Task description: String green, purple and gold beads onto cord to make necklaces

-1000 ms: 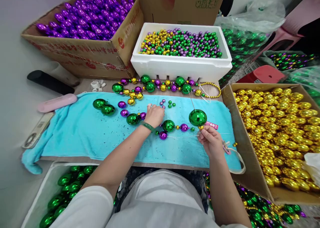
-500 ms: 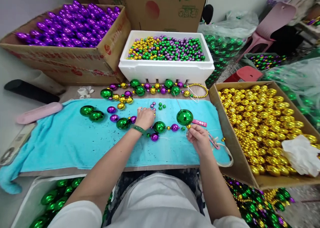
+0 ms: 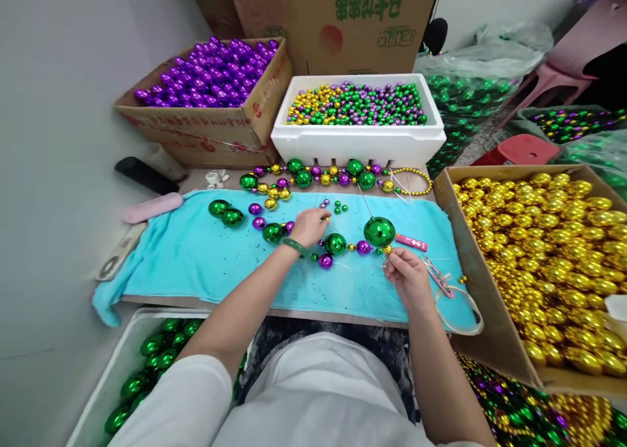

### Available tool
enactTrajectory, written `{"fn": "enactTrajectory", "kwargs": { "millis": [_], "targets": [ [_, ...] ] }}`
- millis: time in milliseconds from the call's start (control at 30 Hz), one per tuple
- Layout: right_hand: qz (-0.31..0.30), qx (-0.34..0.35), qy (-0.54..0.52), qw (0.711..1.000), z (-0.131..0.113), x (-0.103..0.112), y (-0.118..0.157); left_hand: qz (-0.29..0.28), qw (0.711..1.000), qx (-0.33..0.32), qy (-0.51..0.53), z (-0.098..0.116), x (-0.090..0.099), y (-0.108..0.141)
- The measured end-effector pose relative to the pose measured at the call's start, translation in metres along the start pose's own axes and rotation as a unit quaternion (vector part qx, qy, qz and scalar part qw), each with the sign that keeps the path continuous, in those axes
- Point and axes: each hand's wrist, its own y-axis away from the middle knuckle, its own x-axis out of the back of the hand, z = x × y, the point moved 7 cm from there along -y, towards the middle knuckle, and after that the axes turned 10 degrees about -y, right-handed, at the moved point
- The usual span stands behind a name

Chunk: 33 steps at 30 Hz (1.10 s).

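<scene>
My left hand [image 3: 312, 227] reaches down to the towel, fingers bent together, with a bit of gold showing at the tips, seemingly a small gold bead [image 3: 326, 218]. Small green beads [image 3: 337, 208] and purple ones lie just beyond it. My right hand [image 3: 407, 274] pinches a gold bead [image 3: 388, 250] on a string, right below a large green bead [image 3: 379, 231]. A strung row with a green bead [image 3: 336, 243] and a purple bead [image 3: 363, 247] runs between the hands. My left forearm and hand partly cover this row.
A blue towel [image 3: 235, 270] covers the table. Behind it lie a finished-looking bead string [image 3: 304, 179] and a white foam box [image 3: 357, 143] of small beads. Cardboard boxes of purple beads [image 3: 210, 74] and gold beads [image 3: 553, 238] flank the table. Pink-handled snips [image 3: 443, 283] rest at right.
The camera view has shifted, so the whole table appears farther right. My left hand's fingers have drawn closer together over the small beads. My right hand still holds the gold bead.
</scene>
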Motion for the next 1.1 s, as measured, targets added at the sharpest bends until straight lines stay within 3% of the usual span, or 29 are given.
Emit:
{"fn": "enactTrajectory", "kwargs": {
  "millis": [133, 267, 567, 733, 900, 1100],
  "targets": [
    [0.001, -0.001, 0.009, 1.0, 0.001, 0.002, 0.003, -0.014, 0.998, 0.007, -0.056, 0.006, -0.018, -0.003],
    [0.004, -0.007, 0.006, 1.0, -0.001, 0.005, 0.002, -0.017, 0.996, 0.009, -0.083, 0.007, -0.022, -0.002],
    [0.006, -0.014, 0.02, 1.0, 0.004, 0.0, -0.004, 0.015, 0.998, 0.001, -0.058, -0.002, 0.006, 0.018],
    [0.003, -0.021, 0.026, 0.999, 0.006, -0.007, -0.011, 0.078, 0.996, 0.007, -0.029, -0.025, 0.021, 0.022],
    [0.019, -0.013, 0.025, 0.999, 0.002, 0.002, -0.015, 0.054, 0.995, 0.04, -0.073, -0.04, 0.029, 0.002],
    [0.011, -0.026, 0.03, 0.999, 0.004, -0.001, -0.016, 0.006, 0.996, 0.016, -0.088, -0.028, 0.018, -0.045]
  ]
}}
